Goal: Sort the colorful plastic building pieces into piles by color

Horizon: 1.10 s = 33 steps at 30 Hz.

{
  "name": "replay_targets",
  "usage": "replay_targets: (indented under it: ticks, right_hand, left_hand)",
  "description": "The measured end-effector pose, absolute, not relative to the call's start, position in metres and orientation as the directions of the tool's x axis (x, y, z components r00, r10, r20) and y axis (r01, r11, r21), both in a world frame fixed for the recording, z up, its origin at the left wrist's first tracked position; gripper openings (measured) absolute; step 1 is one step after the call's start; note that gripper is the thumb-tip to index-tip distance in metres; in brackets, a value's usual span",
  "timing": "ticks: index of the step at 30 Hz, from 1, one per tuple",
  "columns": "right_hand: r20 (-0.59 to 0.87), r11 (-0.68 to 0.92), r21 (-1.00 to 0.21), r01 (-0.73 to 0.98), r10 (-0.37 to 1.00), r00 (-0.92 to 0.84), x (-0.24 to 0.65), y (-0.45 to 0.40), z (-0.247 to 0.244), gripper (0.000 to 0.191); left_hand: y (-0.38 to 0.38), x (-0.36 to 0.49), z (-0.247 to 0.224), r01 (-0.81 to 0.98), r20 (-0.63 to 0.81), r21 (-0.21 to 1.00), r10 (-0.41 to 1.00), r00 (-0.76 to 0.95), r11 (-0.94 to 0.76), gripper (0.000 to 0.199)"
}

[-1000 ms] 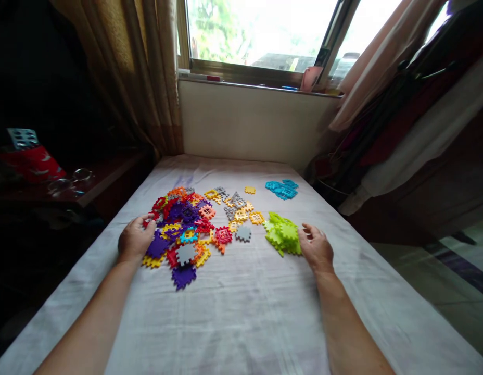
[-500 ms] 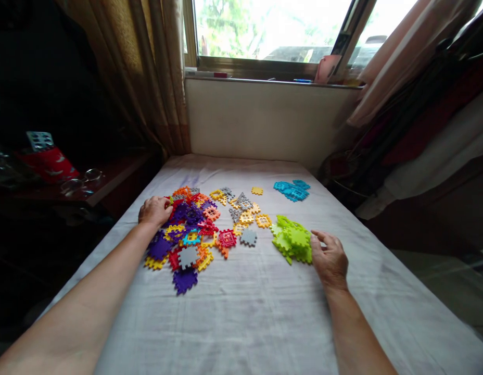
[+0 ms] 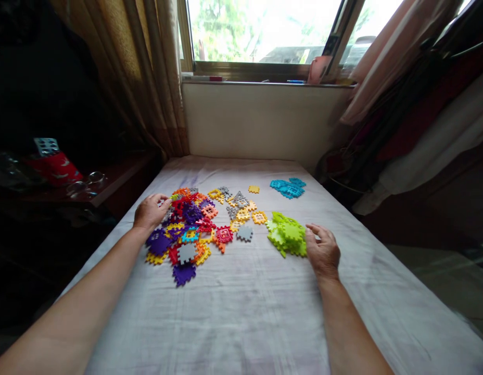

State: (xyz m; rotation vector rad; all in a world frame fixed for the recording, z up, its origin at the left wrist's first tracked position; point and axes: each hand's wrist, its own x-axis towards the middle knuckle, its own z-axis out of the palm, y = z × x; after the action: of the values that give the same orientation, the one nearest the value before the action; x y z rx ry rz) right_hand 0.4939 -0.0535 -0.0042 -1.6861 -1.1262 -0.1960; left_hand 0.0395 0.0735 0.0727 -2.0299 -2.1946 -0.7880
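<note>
The left hand's [image 3: 149, 212] fingers curve inward at the far left edge of the mixed pile [image 3: 190, 234], thumb and forefinger close to a small lime piece [image 3: 174, 197]; I cannot tell whether they pinch it. A second ago this hand was lower along the pile, beside purple and red pieces; now it has moved farther up. The right hand [image 3: 324, 254] stays by the lime stack [image 3: 288, 234], fingers loosely bent, thumb apart from them, its tip at the stack's right edge.

The lime stack slants, its long axis running from the far left toward the near right, and one point sticks out toward the person. In the mixed pile, a purple square [image 3: 184, 274] lies nearest, one corner aimed at the person. The blue cluster [image 3: 288, 188], farther off, stretches left to right.

The pieces look like flat plastic, with toothed edges; some are solid, like the grey square [image 3: 244, 233], others have window-like openings, like the red square [image 3: 224, 234]. Yellow and grey pieces lie scattered between pile and stack. Under everything spreads a pale, faintly checked, creased cloth [image 3: 221, 323].
</note>
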Motion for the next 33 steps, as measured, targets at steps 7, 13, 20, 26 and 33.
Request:
replay_targets:
  ticks: [7,13,20,26,33]
  right_hand:
    - [0.571,-0.022,-0.704,0.710,0.576,0.584,0.500,-0.052,-0.011,0.041]
    - [0.438,-0.059,-0.825,0.562,0.561,0.703,0.509,-0.047,-0.016,0.049]
    - [0.327,-0.048,-0.904,0.424,0.559,0.762,0.515,-0.041,-0.026,0.050]
    - [0.307,-0.051,-0.915,0.400,0.553,0.774,0.512,-0.037,-0.025,0.052]
    - [0.271,-0.084,-0.910,0.407,0.623,0.734,0.498,-0.037,-0.018,0.056]
  left_hand:
    - [0.047,0.071,0.094,0.947,0.586,0.297,0.806,-0.083,-0.118,0.031]
    - [0.029,0.148,0.098,0.574,0.350,0.788,0.929,-0.121,-0.222,0.033]
    - [0.014,0.278,0.063,0.336,-0.103,0.942,0.965,0.242,0.017,0.034]
    - [0.021,0.331,0.047,0.406,-0.157,0.913,0.948,0.275,0.034,0.026]
    - [0.023,0.323,0.045,0.605,0.000,0.778,0.963,0.270,-0.170,0.018]
